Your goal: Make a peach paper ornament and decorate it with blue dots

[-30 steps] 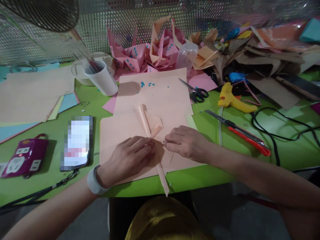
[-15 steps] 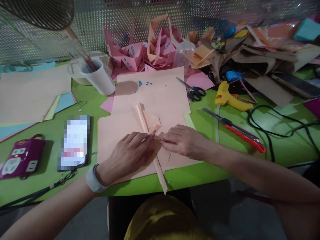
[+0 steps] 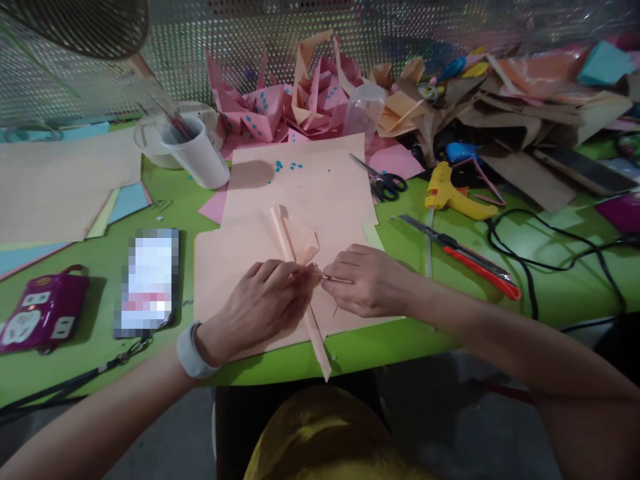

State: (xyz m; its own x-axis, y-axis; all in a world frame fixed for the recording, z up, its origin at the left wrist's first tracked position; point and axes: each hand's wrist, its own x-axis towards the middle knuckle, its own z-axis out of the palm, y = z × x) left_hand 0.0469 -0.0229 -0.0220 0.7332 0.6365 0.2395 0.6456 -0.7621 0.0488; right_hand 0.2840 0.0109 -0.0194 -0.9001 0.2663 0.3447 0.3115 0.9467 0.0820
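A folded peach paper piece with a long narrow strip lies slantwise over peach sheets, the strip's lower end poking past the table edge. My left hand presses down on its middle, fingers closed over it and hiding the part beneath. Close beside it, my right hand is closed in a pinch around a thin stick-like piece, whose tip points at the left fingertips. What exactly this thin piece is cannot be made out. Under both hands spreads a peach sheet.
Scissors, a yellow glue gun and a red box cutter lie to the right. At left are a phone, a purple box-like device and a white cup. Pink folded paper pieces stand behind.
The view has shifted slightly. My hands stay at the same spot on the folded paper; the fingertips have moved a little, and less of the thin piece shows between them.
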